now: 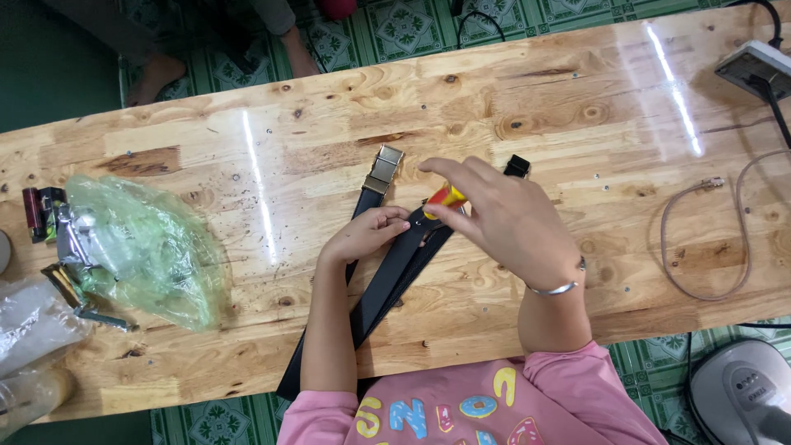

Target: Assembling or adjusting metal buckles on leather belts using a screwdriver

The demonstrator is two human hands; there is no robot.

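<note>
- My left hand [367,233] presses down on a black belt [387,276], fingers curled over the strap just below where the tool meets it.
- My right hand [503,218] is closed on a small tool with a yellow and red handle [446,198] — fingertips pinched round it, its tip down on the strap right beside my left fingers.
- The belt lies on the wooden table [511,91], running from beyond my hands, where its metal buckle [383,169] sits just past my left fingers, back under my left forearm and off the near edge.
- A second black strap end [517,166] pokes out just beyond my right hand.
- Well off to the left of my left hand I see a crumpled green plastic bag [148,247] with small metal parts beside it.
- To the right of my right hand — well apart — a thin cable [700,239] loops on the table.
- A silver bangle [560,287] sits on my right wrist.
</note>
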